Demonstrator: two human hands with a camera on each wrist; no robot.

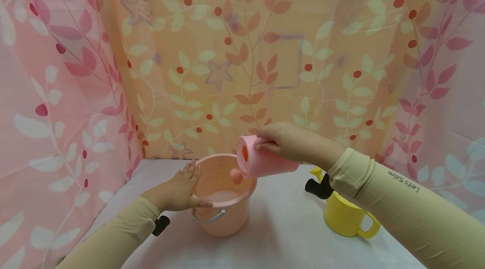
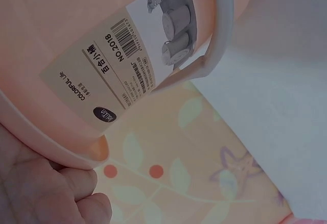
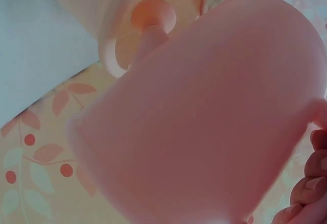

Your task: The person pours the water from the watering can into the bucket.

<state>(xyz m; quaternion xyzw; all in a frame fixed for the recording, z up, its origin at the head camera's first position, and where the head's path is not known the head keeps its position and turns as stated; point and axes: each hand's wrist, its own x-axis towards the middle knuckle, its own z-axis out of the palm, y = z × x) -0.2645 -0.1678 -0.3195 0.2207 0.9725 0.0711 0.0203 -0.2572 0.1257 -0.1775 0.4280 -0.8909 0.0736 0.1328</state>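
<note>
A pink watering can is tipped on its side above the right part of a peach bucket. My right hand grips it from above; curled fingers show at the edge of the right wrist view. The can's spout ends in a round, flared head that points down over the bucket's mouth. An orange inside shows through the can's round opening. My left hand rests on the bucket's left rim, fingers straight along it and thumb across the front rim. The bucket stands upright, its grey handle hanging down in front.
A yellow watering can stands on the white tabletop to the right, partly behind my right forearm. A printed label covers part of the bucket's outer wall. Leaf-patterned curtains enclose the table at the back and both sides.
</note>
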